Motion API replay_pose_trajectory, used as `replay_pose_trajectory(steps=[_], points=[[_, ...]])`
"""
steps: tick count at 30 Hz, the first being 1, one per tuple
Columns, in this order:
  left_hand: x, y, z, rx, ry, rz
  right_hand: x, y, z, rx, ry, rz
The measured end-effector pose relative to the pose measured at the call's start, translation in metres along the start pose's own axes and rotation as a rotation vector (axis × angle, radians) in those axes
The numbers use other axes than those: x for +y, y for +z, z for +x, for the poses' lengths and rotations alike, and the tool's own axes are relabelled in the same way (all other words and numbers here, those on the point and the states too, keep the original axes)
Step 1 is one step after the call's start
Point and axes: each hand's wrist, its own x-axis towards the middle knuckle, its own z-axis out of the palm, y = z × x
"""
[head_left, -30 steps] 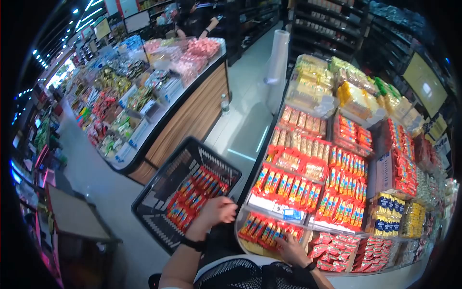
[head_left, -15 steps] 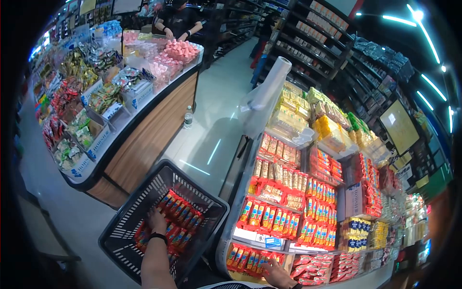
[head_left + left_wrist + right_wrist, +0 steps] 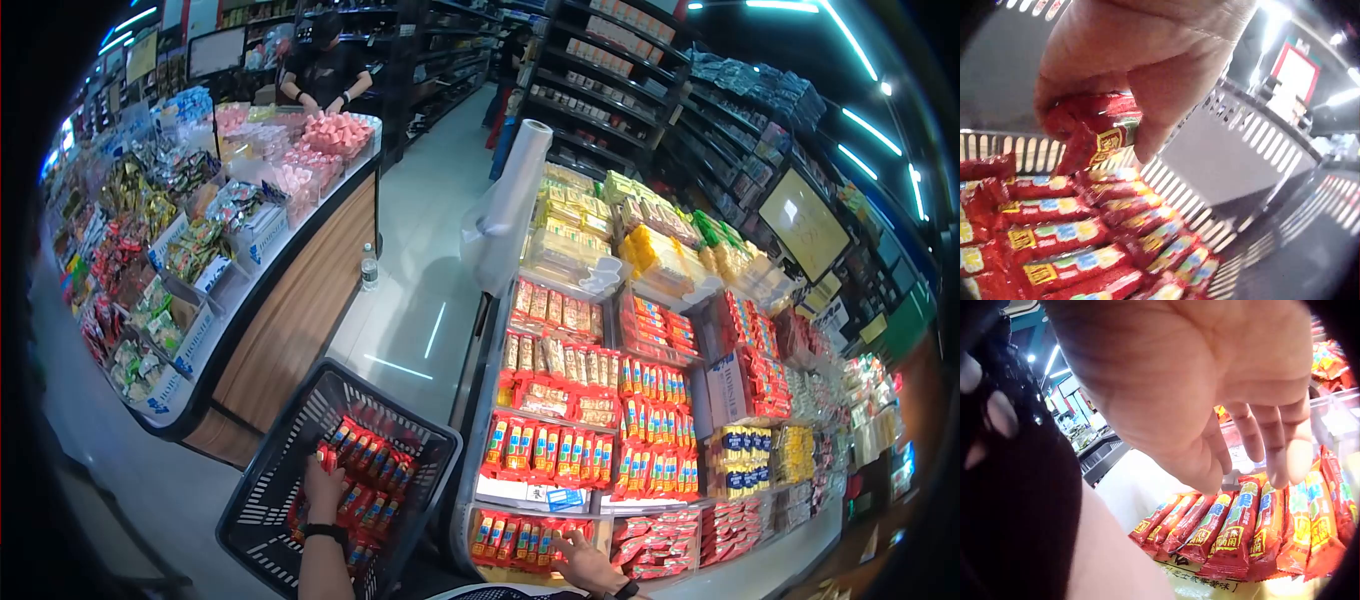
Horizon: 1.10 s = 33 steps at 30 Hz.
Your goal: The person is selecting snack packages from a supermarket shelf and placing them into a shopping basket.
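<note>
Your left hand (image 3: 322, 490) has dipped into the basket (image 3: 448, 440), gripping a red packet (image 3: 1107, 136) above many already in, while your empty right hand (image 3: 588, 566) nears more packets (image 3: 515, 540) at the table's (image 3: 463, 530) near-left corner.

Clear bottle (image 3: 370, 274), upright on the floor (image 3: 400, 330) beside the wood-sided counter (image 3: 290, 310); pink packets (image 3: 338, 134), heaped on the counter (a person in black (image 3: 326, 72) stands behind it); whitish plastic roll (image 3: 515, 190), slightly tilted.

White ceiling tubes (image 3: 848, 40) glare above dim shelves; the head view warps toward black edges, wrist views look soft.
</note>
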Motion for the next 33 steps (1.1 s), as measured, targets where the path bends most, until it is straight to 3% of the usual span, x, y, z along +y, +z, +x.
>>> replay_pose_trajectory(steps=[1,3,5,7,9,11,13,15,19,22,23,25,27,30,33], points=[[0.023,-0.018,-0.021,0.059,0.101,-0.108,-0.001,-0.002,-0.002,-0.019,0.011,0.017],[0.037,-0.023,-0.041,-0.002,0.277,-0.401,-0.004,-0.004,-0.005,0.077,-0.070,-0.003],[0.077,-0.037,-0.076,-0.244,0.293,-0.695,-0.013,-0.017,-0.004,0.019,-0.082,0.218],[0.156,-0.066,-0.138,-0.390,0.277,-0.617,-0.029,-0.029,-0.006,0.126,-0.180,0.325],[0.195,-0.063,-0.178,-0.664,0.310,-0.668,-0.052,-0.054,-0.006,0.063,-0.200,0.482],[0.223,-0.038,-0.212,-0.890,0.398,-0.882,-0.068,-0.058,-0.005,0.176,-0.318,0.689],[0.219,0.008,-0.230,-0.888,0.451,-0.836,-0.072,-0.054,-0.001,0.212,-0.415,0.883],[0.219,0.028,-0.246,-0.942,0.432,-0.748,-0.074,-0.058,-0.006,0.123,-0.317,0.977],[0.229,0.039,-0.273,-0.947,0.317,-0.742,-0.048,-0.034,-0.003,0.264,-0.345,0.994],[0.230,0.043,-0.284,-1.003,0.297,-0.799,-0.039,-0.033,-0.011,0.217,-0.230,1.083],[0.230,0.040,-0.286,-1.043,0.199,-0.762,-0.036,-0.032,-0.011,0.217,-0.225,1.101],[0.229,0.037,-0.286,-1.085,0.225,-0.751,-0.027,-0.032,-0.011,0.061,-0.115,1.199],[0.223,0.038,-0.282,-1.110,0.213,-0.763,-0.021,-0.033,-0.009,0.061,-0.117,1.209],[0.222,0.037,-0.279,-1.220,0.015,-0.874,-0.017,-0.033,-0.005,0.057,-0.129,1.267],[0.217,0.044,-0.273,-1.203,0.030,-0.795,-0.011,-0.027,0.001,0.068,-0.146,1.309]])
